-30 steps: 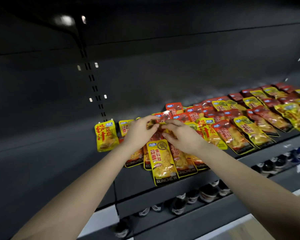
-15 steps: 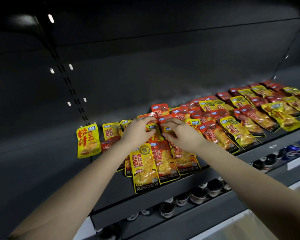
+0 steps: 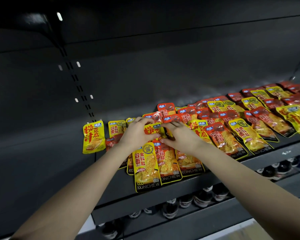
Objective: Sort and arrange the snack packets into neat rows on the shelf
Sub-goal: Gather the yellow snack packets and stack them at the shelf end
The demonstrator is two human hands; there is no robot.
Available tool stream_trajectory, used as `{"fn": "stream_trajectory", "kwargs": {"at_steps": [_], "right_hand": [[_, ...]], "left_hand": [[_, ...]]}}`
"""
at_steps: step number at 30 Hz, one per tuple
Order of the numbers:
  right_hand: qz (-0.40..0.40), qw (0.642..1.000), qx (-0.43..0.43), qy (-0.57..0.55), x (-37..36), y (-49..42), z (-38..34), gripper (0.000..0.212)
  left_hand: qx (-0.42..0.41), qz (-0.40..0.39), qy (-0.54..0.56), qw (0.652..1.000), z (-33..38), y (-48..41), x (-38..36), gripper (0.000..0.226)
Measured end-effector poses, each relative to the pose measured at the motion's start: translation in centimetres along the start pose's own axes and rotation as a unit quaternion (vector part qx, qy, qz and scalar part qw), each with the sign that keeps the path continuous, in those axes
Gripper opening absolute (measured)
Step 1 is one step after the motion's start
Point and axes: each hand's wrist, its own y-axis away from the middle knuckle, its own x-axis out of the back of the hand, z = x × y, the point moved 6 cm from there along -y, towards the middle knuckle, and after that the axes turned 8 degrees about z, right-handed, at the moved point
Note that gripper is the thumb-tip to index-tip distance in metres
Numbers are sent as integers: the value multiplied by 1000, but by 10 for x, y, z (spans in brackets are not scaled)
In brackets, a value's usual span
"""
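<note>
A shop; dark display shelf (image 3: 291, 144) with slotted upright (image 3: 80, 88); branded snack packets (image 3: 146, 167) laid out; bottles (image 3: 200, 199) ranked below

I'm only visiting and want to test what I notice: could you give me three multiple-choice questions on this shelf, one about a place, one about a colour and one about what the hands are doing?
1. Where do the bottles stand?
A. Above the packets
B. On the level below the packets
C. Among the packets

2. What colour is the leftmost packet, lying apart from the pile?
A. Green
B. Blue
C. Yellow

3. What are the left hand and right hand doing?
A. Hanging idle
B. Gripping a packet in the pile
C. Lifting a bottle

Answers:
1 B: their caps show under the shelf that bears the packets.
2 C: it is yellow with red characters.
3 B: fingers and thumbs curl round the held packet.
</note>
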Motion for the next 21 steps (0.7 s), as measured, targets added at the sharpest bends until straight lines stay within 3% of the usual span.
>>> {"fn": "stream_trajectory", "kwargs": {"at_steps": [21], "right_hand": [[47,998,-9,-47,-9,0,10,50]], "left_hand": [[19,38,43,998,-2,6,-3,50]]}}
